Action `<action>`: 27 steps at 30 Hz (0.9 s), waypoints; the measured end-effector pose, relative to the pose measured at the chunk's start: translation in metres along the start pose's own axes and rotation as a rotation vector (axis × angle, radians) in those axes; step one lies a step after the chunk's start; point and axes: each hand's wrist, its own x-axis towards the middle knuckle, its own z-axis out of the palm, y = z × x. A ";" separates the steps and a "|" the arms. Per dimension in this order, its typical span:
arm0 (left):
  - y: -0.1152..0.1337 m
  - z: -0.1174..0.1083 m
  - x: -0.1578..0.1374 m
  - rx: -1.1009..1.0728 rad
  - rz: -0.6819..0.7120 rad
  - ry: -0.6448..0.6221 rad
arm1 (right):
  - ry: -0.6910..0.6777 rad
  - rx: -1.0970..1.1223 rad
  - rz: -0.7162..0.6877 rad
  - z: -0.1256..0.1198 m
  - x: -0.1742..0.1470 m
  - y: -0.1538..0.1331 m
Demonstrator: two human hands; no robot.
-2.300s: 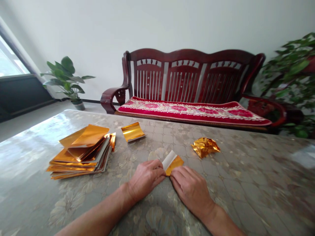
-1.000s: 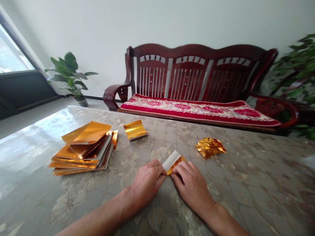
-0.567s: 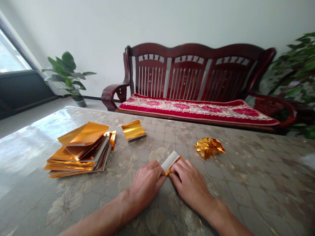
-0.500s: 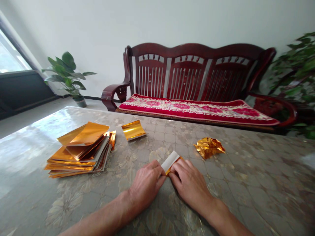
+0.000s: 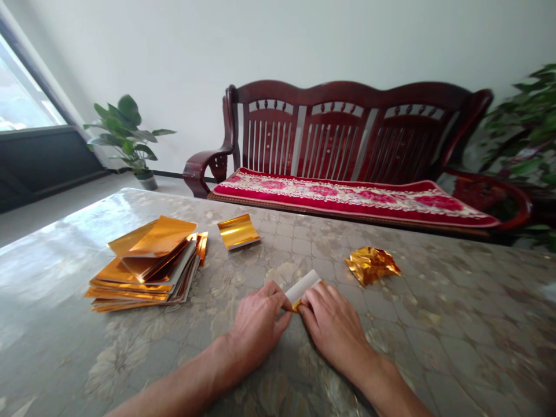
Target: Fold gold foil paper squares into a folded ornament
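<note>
A sheet of gold foil paper (image 5: 305, 285), partly folded with its pale backing showing, lies on the table between my hands. My left hand (image 5: 262, 315) is closed, its thumb and fingertips pinching the near left end of the sheet. From the other side, my right hand (image 5: 333, 318) has bent fingers pressed along the gold edge, its thumb close to the left one. Fingers cover much of the sheet. Off to the left rises a stack of gold foil paper (image 5: 143, 266). Beyond my hands rest a single curled gold sheet (image 5: 238, 230) and a crumpled gold foil piece (image 5: 372, 264).
The table (image 5: 434, 324) has a glossy floral cover. Behind its far edge stands a dark red wooden bench (image 5: 334, 139) with a red floral seat cover (image 5: 321, 190). Potted plants stand at the left (image 5: 130, 139) and right (image 5: 525, 133).
The view has shifted slightly, so the scene sits a little farther right and lower. Both hands keep nearly the same hold on the sheet, with only a slight shift of the fingers.
</note>
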 end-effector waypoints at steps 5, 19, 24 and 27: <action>-0.005 0.000 -0.002 -0.088 0.020 0.038 | 0.009 0.017 -0.009 0.001 0.000 0.001; -0.005 0.002 -0.006 -0.075 0.081 0.056 | 0.000 0.008 -0.013 0.001 0.001 0.002; -0.002 0.000 -0.007 -0.016 0.075 0.036 | 0.017 -0.003 -0.011 0.001 0.000 0.001; 0.000 -0.002 -0.005 0.002 0.074 0.021 | 0.021 -0.002 -0.001 0.002 0.001 0.000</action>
